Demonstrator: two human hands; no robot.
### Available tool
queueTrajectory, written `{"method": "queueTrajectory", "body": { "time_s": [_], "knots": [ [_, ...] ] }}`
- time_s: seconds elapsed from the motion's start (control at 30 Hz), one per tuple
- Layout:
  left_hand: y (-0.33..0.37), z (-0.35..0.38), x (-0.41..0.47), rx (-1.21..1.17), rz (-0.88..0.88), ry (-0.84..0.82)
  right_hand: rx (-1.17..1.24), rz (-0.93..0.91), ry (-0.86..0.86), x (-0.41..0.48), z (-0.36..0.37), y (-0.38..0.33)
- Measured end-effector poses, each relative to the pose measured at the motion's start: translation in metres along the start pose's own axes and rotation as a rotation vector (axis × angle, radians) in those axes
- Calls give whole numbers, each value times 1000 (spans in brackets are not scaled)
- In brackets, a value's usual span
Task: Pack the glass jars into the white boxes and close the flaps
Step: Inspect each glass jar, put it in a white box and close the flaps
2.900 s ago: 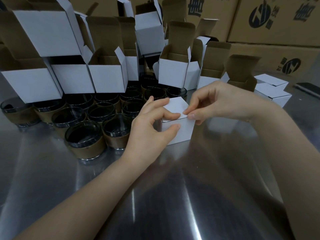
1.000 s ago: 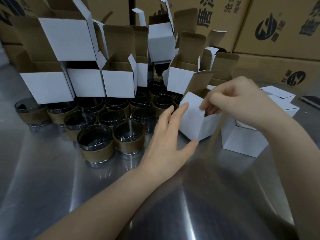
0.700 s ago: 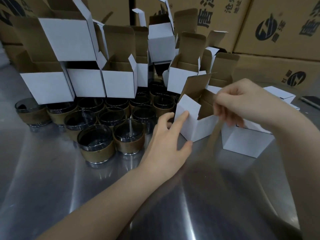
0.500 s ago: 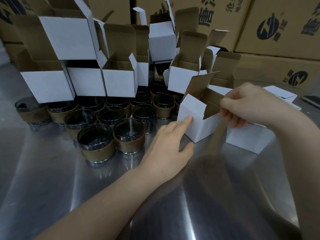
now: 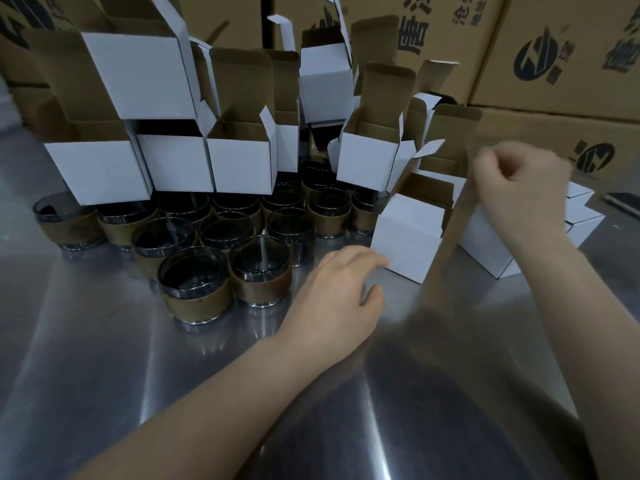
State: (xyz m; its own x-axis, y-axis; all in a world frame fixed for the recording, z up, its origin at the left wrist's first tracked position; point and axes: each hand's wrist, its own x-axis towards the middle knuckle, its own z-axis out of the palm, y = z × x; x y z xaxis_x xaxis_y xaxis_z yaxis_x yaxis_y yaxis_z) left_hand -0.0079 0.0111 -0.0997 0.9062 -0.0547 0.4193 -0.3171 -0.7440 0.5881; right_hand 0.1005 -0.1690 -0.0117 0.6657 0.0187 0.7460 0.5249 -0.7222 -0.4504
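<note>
The left hand [image 5: 341, 292] lies low over the steel table [image 5: 138, 375], its fingers straight and loosely together. Their tips are at the lower left corner of the small white cardboard box [image 5: 408, 237]; whether they touch it or sit just beside it cannot be told. Half a second ago the forefinger lay higher, against the box's front face. The box stands in about the same spot, just beyond those fingertips, its top open and the brown inside of a flap showing behind.

The right hand [image 5: 519, 188] has left the box's right flap and now sits higher and farther right. Its fingers are curled tight round the upper part of a long brown strip [image 5: 446, 244], which is blurred and slants down past the right side of the box.

To the left of the left fingertips stand the glass jars with brown bands [image 5: 194, 289], unmoved, with open white boxes [image 5: 242, 168] piled behind them. A closed white box [image 5: 485, 244] sits below the right hand's fingers, and big brown cartons [image 5: 554, 46] rise at the back.
</note>
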Motion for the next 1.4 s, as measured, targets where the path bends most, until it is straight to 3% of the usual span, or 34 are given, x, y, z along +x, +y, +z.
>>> {"method": "queueTrajectory", "body": {
  "time_s": [0.07,0.1,0.2,0.3,0.43,0.63,0.83,0.9,1.0,1.1,1.23,1.4],
  "knots": [
    [0,-2,-1,16,22,13,146,-142,91,-6,-4,-20],
    [0,-2,-2,28,35,14,251,-200,58,-11,-3,-32],
    [1,-3,-1,64,85,-24,509,-272,-292,-31,8,-71],
    [2,-2,-3,164,132,-61,267,-354,-675,-49,37,-89],
    [-1,-1,-4,194,64,-71,48,-273,-857,-55,68,-87],
    [0,-2,-2,254,110,-87,47,-218,-853,-47,84,-78],
    [9,-10,-5,211,125,42,102,-145,-773,-43,74,-72],
    [14,-13,-6,209,189,180,189,-61,-739,-39,65,-70],
    [19,-17,-6,198,274,526,457,145,-680,-38,54,-69],
    [21,-21,-5,127,191,676,688,293,-679,-46,48,-64],
    [17,-20,-3,-135,-11,616,812,286,-732,-48,44,-54],
    [13,-15,-1,-218,-67,509,934,153,-793,-41,40,-37]
  ]
}}
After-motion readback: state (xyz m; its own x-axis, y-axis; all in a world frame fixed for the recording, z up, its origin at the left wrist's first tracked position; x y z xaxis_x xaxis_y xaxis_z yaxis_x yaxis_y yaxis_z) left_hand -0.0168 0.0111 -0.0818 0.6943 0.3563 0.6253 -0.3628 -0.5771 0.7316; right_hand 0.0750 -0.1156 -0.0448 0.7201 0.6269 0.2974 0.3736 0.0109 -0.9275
